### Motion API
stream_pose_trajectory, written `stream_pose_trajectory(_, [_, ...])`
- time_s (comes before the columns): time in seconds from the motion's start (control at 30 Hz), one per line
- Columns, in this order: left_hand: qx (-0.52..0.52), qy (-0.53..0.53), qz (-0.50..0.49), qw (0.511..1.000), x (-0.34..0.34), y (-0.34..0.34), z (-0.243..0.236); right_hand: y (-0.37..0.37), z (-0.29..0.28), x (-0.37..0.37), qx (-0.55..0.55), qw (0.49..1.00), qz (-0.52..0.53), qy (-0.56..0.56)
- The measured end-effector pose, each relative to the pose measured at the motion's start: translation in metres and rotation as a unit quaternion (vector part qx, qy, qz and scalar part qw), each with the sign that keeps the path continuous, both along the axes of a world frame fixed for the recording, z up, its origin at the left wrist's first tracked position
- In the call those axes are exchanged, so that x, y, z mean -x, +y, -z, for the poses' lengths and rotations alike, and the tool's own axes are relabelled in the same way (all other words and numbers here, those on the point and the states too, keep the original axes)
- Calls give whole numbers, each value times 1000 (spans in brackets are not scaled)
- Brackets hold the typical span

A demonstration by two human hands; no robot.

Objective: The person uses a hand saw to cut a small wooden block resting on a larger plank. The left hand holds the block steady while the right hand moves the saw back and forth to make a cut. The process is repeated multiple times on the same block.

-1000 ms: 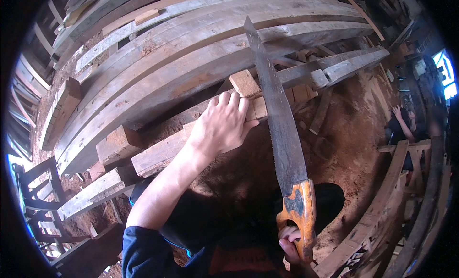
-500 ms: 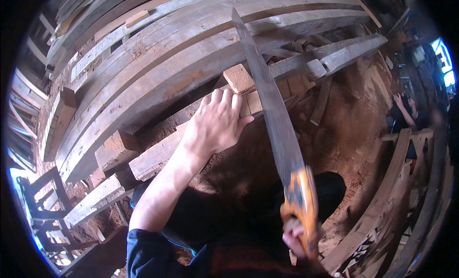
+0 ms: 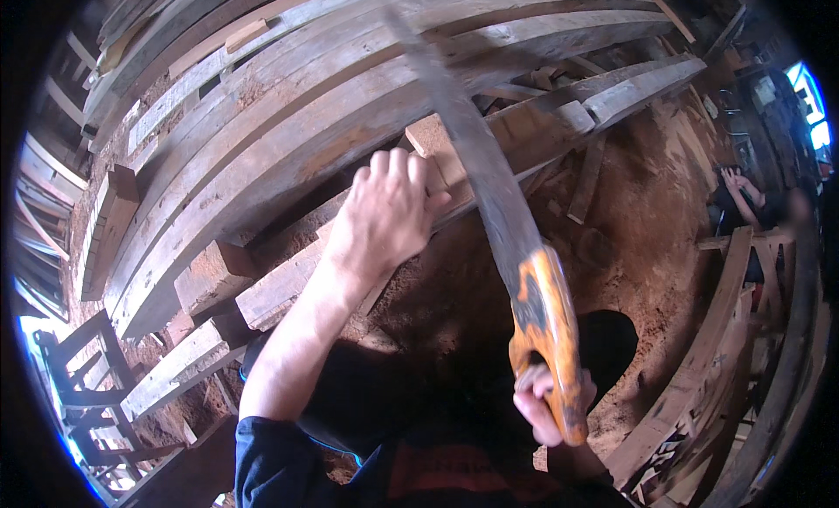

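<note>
A handsaw (image 3: 485, 163) with a long dark blade and a worn orange handle slants across the view. My right hand (image 3: 546, 403) is closed round its handle at the lower right. The blade passes over a wooden beam (image 3: 284, 285), just right of my left hand (image 3: 380, 215). That hand presses on the wood with its fingers curled over the far side and its thumb toward the blade. A short wooden block (image 3: 426, 136) sits just beyond its fingertips. Whether the teeth are in a cut cannot be made out.
Long timbers (image 3: 350, 97) lie side by side beyond my hands. A squared offcut (image 3: 214, 276) rests at the left. Reddish dirt (image 3: 629, 246) covers the ground. More boards (image 3: 690, 368) are stacked at the right, where another person's hands (image 3: 738, 184) show.
My right hand and the saw have moved forward and slightly left, the blade tip reaching farther over the timbers. My left hand has shifted slightly to the left on the wood.
</note>
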State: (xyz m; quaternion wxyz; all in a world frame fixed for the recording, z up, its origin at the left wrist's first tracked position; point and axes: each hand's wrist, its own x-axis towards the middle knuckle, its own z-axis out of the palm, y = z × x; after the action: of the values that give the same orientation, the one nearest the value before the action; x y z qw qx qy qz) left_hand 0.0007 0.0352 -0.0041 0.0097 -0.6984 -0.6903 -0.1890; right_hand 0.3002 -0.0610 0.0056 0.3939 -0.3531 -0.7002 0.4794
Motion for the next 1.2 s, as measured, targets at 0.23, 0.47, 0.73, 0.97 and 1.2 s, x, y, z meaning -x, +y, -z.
stream_pose_trajectory(0.23, [13,18,41,999,-4,-4,-7,-22,10,-10,51,996,-28,65])
stream_pose_trajectory(0.47, [27,10,31,999,-7,-7,-5,33,-1,60,-22,1000,-9,10])
stream_pose_trajectory(0.73, [7,-3,33,999,-6,-9,-1,-30,-4,-19,-20,998,-14,-51])
stream_pose_trajectory(0.97, [7,-24,22,999,-9,-10,-5,30,24,28,31,998,6,50])
stream_pose_trajectory(1.2, [23,-14,53,998,-19,-15,-6,8,23,37,11,990,26,135])
